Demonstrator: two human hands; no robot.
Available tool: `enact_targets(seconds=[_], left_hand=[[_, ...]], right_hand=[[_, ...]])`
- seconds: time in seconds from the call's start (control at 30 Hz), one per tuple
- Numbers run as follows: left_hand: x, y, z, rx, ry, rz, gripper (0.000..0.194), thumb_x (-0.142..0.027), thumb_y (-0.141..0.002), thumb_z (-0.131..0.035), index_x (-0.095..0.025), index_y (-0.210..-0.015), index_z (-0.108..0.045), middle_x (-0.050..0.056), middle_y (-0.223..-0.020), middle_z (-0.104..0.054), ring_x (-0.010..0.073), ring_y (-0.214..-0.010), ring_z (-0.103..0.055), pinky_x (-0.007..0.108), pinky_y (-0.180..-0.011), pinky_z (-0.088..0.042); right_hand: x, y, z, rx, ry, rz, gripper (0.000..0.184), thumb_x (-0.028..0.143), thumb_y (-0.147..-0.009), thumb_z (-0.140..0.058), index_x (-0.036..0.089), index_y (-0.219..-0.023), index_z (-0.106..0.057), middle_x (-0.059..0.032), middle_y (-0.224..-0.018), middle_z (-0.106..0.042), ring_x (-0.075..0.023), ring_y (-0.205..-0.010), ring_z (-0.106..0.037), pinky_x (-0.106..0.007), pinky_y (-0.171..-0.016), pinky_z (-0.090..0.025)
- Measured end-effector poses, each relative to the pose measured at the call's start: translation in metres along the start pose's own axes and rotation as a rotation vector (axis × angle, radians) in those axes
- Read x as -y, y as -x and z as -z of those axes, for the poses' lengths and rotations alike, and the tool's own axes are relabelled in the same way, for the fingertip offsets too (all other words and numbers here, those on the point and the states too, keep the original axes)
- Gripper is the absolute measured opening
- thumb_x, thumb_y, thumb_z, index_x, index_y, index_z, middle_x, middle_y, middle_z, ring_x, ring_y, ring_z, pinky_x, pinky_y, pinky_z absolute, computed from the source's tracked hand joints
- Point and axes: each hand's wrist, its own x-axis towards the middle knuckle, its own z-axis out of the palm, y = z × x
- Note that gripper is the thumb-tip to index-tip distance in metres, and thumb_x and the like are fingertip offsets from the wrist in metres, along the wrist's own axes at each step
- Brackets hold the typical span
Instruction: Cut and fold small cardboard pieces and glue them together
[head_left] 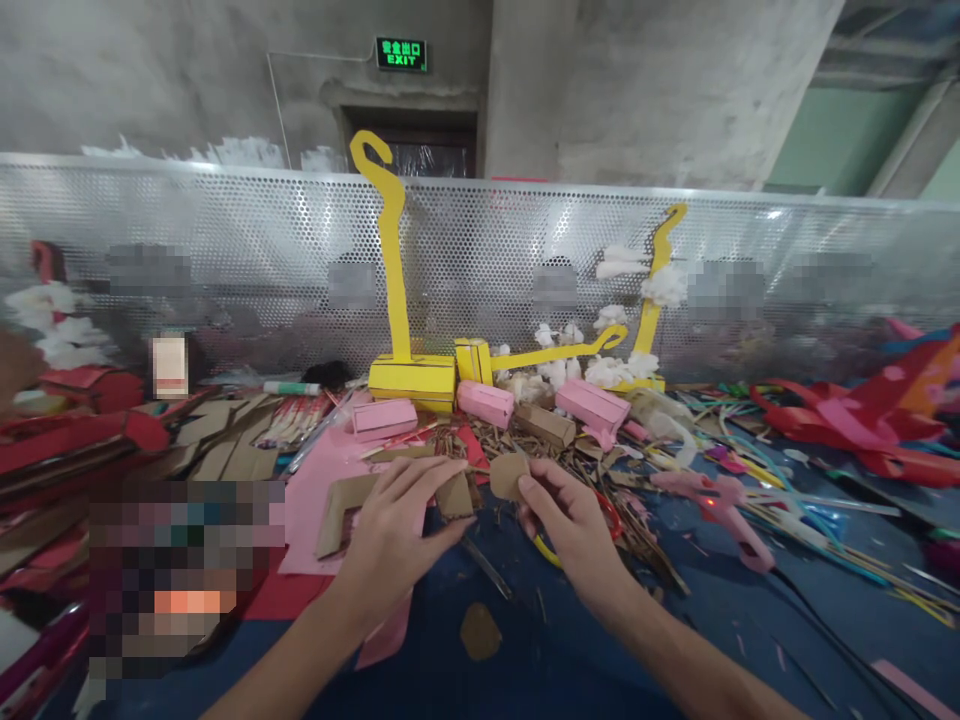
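Note:
My right hand pinches a small cardboard disc with cut, rounded corners between thumb and fingers. My left hand curves around a small cardboard box, thumb below and fingertips above it. The two pieces are close together but apart. On the blue tabletop in front of me lies another roundish cardboard piece. Beside my left wrist is a bent cardboard strip on pink sheet material. A thin dark tool rests between my hands. Red and yellow rings, perhaps scissor handles, are partly hidden behind my right hand.
A pink glue gun with a lit red light lies to the right, its cord running forward. Behind are pink rolls, yellow hooked shapes, cardboard scraps and white fluff. A perforated metal panel stands across the back.

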Motion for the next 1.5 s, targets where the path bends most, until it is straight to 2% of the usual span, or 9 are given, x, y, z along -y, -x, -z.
enact_targets(seconds=[0.23, 0.5, 0.7, 0.83, 0.93, 1.03, 1.2, 1.3, 1.5], left_hand=[[0.0, 0.001, -0.001, -0.002, 0.013, 0.023, 0.049, -0.03, -0.085, -0.075, -0.028, -0.129, -0.055, 0.005, -0.126, -0.065, 0.0263, -0.122, -0.057, 0.046, -0.106, -0.044], [0.001, -0.002, 0.0, 0.019, 0.034, 0.319, 0.04, -0.043, -0.084, -0.072, -0.023, -0.111, -0.051, 0.005, -0.108, -0.065, 0.026, -0.099, -0.065, 0.04, -0.084, -0.053], [-0.001, -0.002, 0.002, 0.043, 0.045, 0.241, 0.043, -0.026, -0.083, -0.068, -0.022, -0.121, -0.048, 0.008, -0.119, -0.063, 0.0269, -0.111, -0.062, 0.043, -0.096, -0.05], [-0.005, -0.002, 0.003, 0.126, 0.17, 0.205, 0.053, -0.021, -0.089, -0.06, -0.025, -0.138, -0.041, 0.01, -0.139, -0.055, 0.0265, -0.131, -0.051, 0.047, -0.11, -0.042], [-0.007, -0.002, 0.004, 0.16, 0.239, 0.191, 0.053, -0.016, -0.089, -0.057, -0.024, -0.139, -0.039, 0.011, -0.137, -0.056, 0.0266, -0.13, -0.053, 0.047, -0.11, -0.043], [-0.007, 0.0, 0.005, 0.157, 0.266, 0.191, 0.055, -0.014, -0.088, -0.057, -0.022, -0.138, -0.037, 0.013, -0.13, -0.059, 0.0269, -0.121, -0.059, 0.046, -0.104, -0.049], [-0.004, 0.005, -0.001, 0.212, 0.211, 0.109, 0.058, -0.031, -0.089, -0.068, -0.025, -0.138, -0.038, 0.014, -0.135, -0.059, 0.0294, -0.125, -0.059, 0.047, -0.103, -0.051], [-0.005, 0.01, -0.007, 0.207, 0.15, 0.069, 0.07, -0.045, -0.076, -0.081, -0.028, -0.134, -0.044, 0.011, -0.132, -0.063, 0.0324, -0.121, -0.062, 0.048, -0.097, -0.055], [-0.008, 0.012, -0.01, 0.147, 0.132, 0.079, 0.079, -0.046, -0.067, -0.086, -0.029, -0.133, -0.045, 0.009, -0.13, -0.066, 0.0301, -0.118, -0.065, 0.043, -0.095, -0.058]], right_hand=[[-0.001, 0.002, -0.001, 0.01, -0.029, -0.023, 0.029, 0.047, -0.095, -0.058, 0.018, -0.092, -0.062, 0.0051, -0.064, -0.047, -0.0102, -0.054, -0.043, -0.024, -0.053, -0.036], [-0.002, 0.0, -0.002, 0.005, -0.02, -0.035, 0.031, 0.048, -0.092, -0.063, 0.018, -0.086, -0.062, 0.0043, -0.064, -0.05, -0.0108, -0.055, -0.044, -0.025, -0.054, -0.037], [-0.002, 0.001, -0.003, 0.017, -0.141, -0.072, 0.031, 0.049, -0.094, -0.061, 0.02, -0.084, -0.057, 0.0015, -0.073, -0.059, -0.0131, -0.061, -0.058, -0.025, -0.058, -0.047], [-0.002, 0.004, -0.005, 0.115, -0.229, -0.119, 0.029, 0.048, -0.1, -0.05, 0.021, -0.091, -0.051, 0.0029, -0.067, -0.064, -0.0112, -0.045, -0.057, -0.023, -0.046, -0.046], [-0.002, 0.004, -0.006, 0.128, -0.179, -0.11, 0.028, 0.048, -0.1, -0.052, 0.021, -0.091, -0.05, 0.006, -0.059, -0.059, -0.0085, -0.038, -0.048, -0.019, -0.039, -0.038], [-0.001, 0.003, -0.006, 0.114, -0.181, -0.085, 0.027, 0.047, -0.099, -0.054, 0.021, -0.093, -0.051, 0.0039, -0.064, -0.063, -0.0098, -0.043, -0.052, -0.021, -0.044, -0.042], [0.005, 0.001, -0.003, 0.064, -0.094, -0.017, 0.03, 0.048, -0.098, -0.055, 0.02, -0.088, -0.057, -0.0012, -0.076, -0.065, -0.0152, -0.064, -0.06, -0.027, -0.062, -0.048], [0.011, 0.002, -0.002, 0.029, 0.01, 0.016, 0.034, 0.05, -0.095, -0.059, 0.02, -0.082, -0.062, 0.0011, -0.071, -0.057, -0.0143, -0.064, -0.052, -0.025, -0.06, -0.043], [0.015, 0.004, -0.006, 0.043, 0.057, 0.01, 0.039, 0.055, -0.092, -0.059, 0.02, -0.075, -0.061, 0.0013, -0.068, -0.054, -0.0147, -0.063, -0.05, -0.025, -0.06, -0.041]])
